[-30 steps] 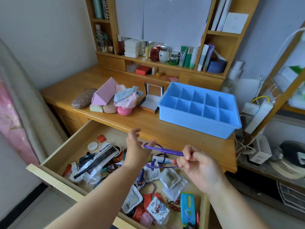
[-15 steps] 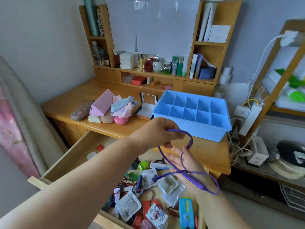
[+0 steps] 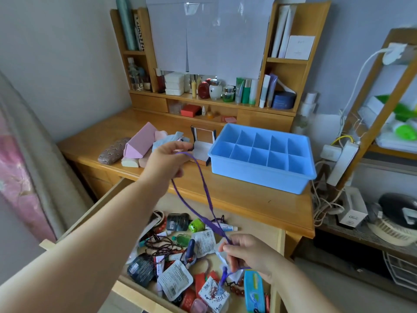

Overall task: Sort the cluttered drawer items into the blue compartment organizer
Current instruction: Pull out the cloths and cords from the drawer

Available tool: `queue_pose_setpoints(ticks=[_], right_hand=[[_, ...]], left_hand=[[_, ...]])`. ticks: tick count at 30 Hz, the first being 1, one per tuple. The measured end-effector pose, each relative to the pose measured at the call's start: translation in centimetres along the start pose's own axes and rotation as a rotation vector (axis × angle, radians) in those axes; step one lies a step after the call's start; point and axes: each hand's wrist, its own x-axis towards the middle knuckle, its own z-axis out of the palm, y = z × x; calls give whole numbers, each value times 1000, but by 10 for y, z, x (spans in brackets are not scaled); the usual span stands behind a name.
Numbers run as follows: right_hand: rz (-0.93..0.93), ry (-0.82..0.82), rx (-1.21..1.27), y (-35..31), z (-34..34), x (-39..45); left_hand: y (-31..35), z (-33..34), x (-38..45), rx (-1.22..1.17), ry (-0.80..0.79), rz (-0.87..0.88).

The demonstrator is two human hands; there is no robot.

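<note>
Purple cord (image 3: 204,195): stretched taut between your hands, long axis running up-left to down-right; left hand (image 3: 167,162) pinched its top loop, nearer the blue organizer (image 3: 261,175); right hand (image 3: 250,256) gripped the lower end over the drawer (image 3: 255,229). Half a second earlier it hung in slack loops
</note>
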Motion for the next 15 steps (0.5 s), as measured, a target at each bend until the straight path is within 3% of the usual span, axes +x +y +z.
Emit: queue_pose_setpoints(ticks=[3,6,11,13,15], right_hand=[[-8,13,53,6,-9,-5],[19,31,-97,12,-18,-8],[48,238,-262,21,-26,-6],[8,275,-119,18,-28,-8],[-83,257,109,4,-27,-12]], left_hand=[[-5,-26,12,244,33,46],[-12,-47,19,584,76,224],[-31,-86,23,1185,197,492],[-47,-97,24,1328,121,397],[-69,-103,23,1291,-4,188]])
